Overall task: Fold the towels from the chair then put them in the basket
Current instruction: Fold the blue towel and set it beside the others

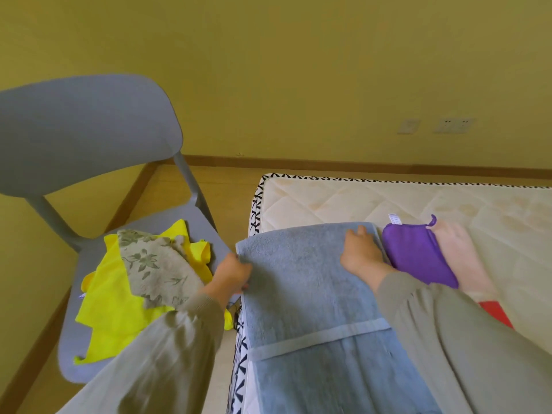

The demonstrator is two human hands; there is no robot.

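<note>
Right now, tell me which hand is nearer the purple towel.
Right. The right hand presses the blue towel beside the purple towel; the left hand grips the blue towel's far left edge.

The person wears loose, wrinkled grey-green long sleeves: the left sleeve [167, 348] enters from 7 o'clock, the right sleeve [448, 330] from 4 o'clock, both ending at bare wrists.

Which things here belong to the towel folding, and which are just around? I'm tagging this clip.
Job:
blue towel, under both hands (left hand, right hand)
yellow towel
floral towel
purple towel
pink towel
chair

Just around:
mattress
wall sockets
red item

No basket in view.
</note>
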